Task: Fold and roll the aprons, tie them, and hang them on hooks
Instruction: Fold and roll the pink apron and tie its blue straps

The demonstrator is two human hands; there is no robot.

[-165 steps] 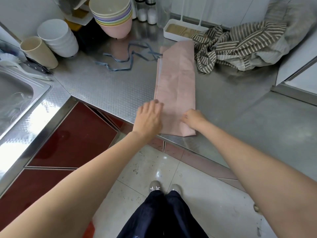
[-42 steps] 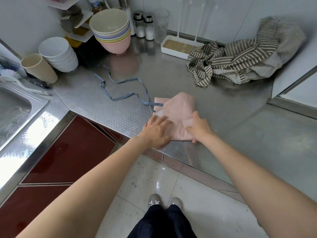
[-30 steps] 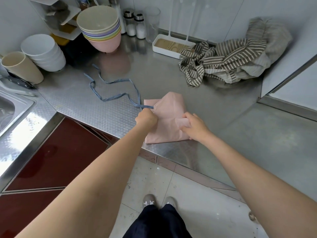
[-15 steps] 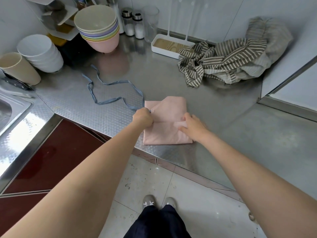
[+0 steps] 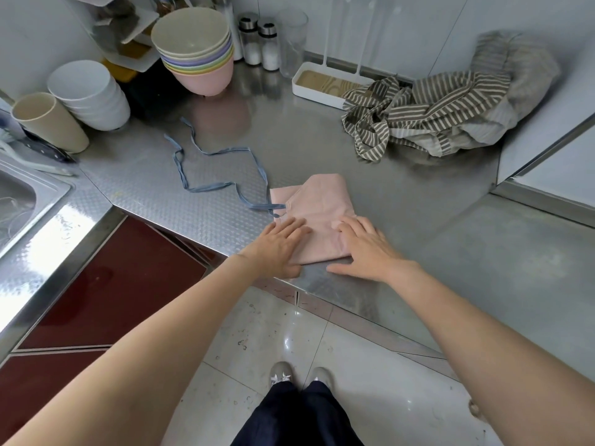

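Note:
A pink apron (image 5: 322,207), folded into a small packet, lies at the front edge of the steel counter (image 5: 322,140). Its blue ties (image 5: 206,169) trail in loops across the counter to the left. My left hand (image 5: 280,243) lies flat with straight fingers on the packet's left near corner. My right hand (image 5: 363,246) presses flat on the right near corner, fingers spread. A brown-and-white striped apron (image 5: 425,111) sits crumpled at the back right, with a grey cloth (image 5: 518,66) behind it.
Stacked coloured bowls (image 5: 196,49), white bowls (image 5: 87,91) and a beige cup (image 5: 48,123) stand at the back left. Shakers (image 5: 260,43), a glass and a white tray (image 5: 328,85) line the wall. A sink (image 5: 19,201) lies at the far left.
The long pink strip was folded down into a small packet. My left hand, which pinched the left edge by the tie half a second ago, has let go and now lies flat.

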